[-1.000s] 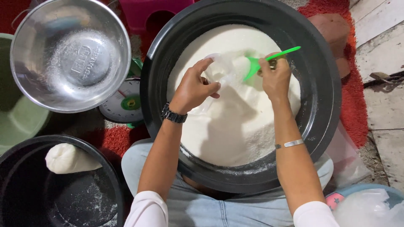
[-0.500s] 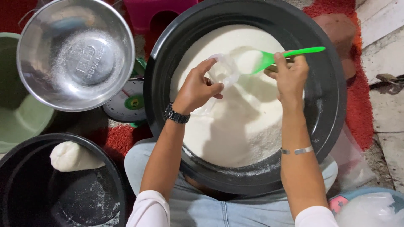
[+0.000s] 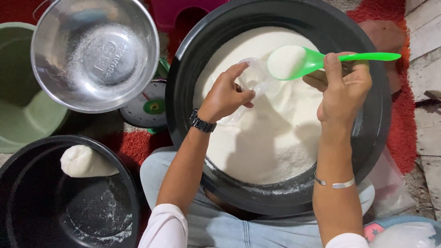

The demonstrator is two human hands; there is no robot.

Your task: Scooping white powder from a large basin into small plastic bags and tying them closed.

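Since half a second ago the scoop (image 3: 305, 60) has lifted out of the powder (image 3: 275, 138) and swung toward the bag (image 3: 252, 78), now heaped with white powder. It hangs just beside the bag's mouth, at about 3 o'clock from it.

The right hand (image 3: 342, 89) has its fingers clamped around the green handle, thumb on top. The left hand (image 3: 225, 94) has its fingers pinched on the clear bag's rim, holding the mouth up over the powder at about 12 o'clock in the black tub (image 3: 183, 92).

Judged from this, the filling step is in hand: a loaded scoop waits at the bag. The next move seems to call for tipping the scoop over the mouth while the left hand keeps it spread.

At 9 o'clock from the tub sit a steel bowl (image 3: 96, 55) on a scale (image 3: 147, 108); at 7 o'clock a filled bag (image 3: 85, 161) lies in a second tub (image 3: 27, 165).
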